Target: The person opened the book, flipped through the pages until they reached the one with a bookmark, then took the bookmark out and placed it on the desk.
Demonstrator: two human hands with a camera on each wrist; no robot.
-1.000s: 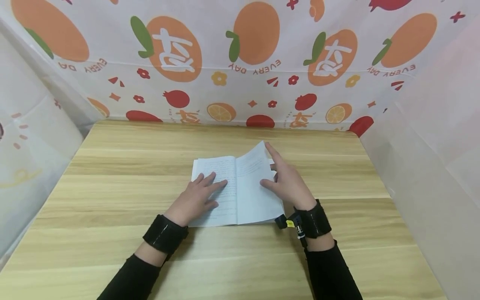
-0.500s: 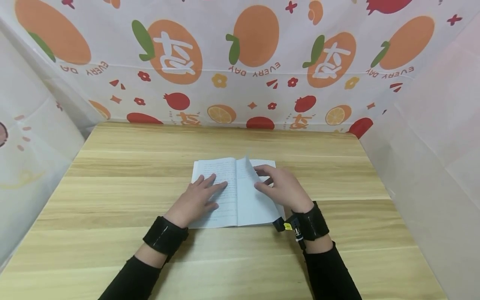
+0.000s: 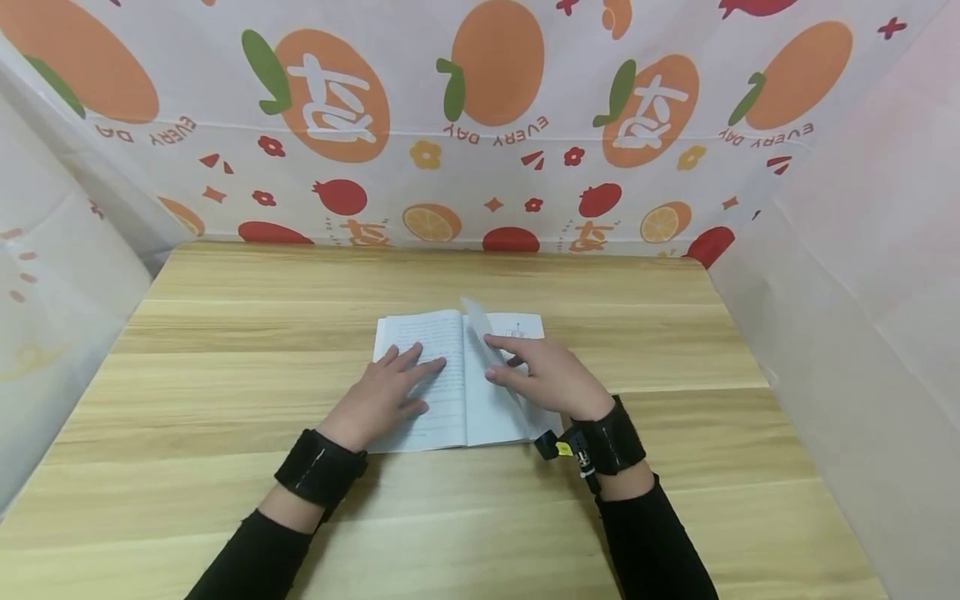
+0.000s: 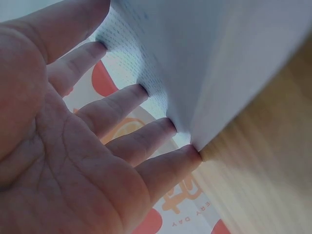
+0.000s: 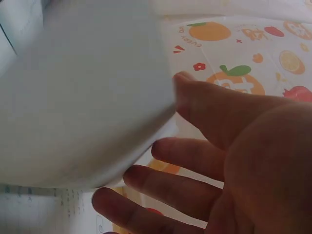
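Note:
An open notebook [image 3: 420, 429] with handwritten lines lies on the wooden table. My left hand [image 3: 382, 392] rests on its left page, fingers spread; the left wrist view shows their tips touching the paper. On the notebook's right side, my right hand [image 3: 551, 379] holds a raised page [image 3: 480, 329] by its free edge, thumb on one face and fingers at the other. That page stands up steeply near the spine. Behind it shows another page [image 3: 528, 327] with a small drawing. In the right wrist view the raised page [image 5: 92, 97] is blurred and fills the left side.
Wood-grain table [image 3: 225, 350] surrounds the notebook. A fruit-print cloth [image 3: 420, 100] hangs along the back, and pale sheets stand at the left and right. Black bands circle both wrists, and a small camera [image 3: 551, 446] hangs from the right band.
My right hand has moved left with the page, swinging it up toward the spine and uncovering the page beneath. My left hand stays on the left page.

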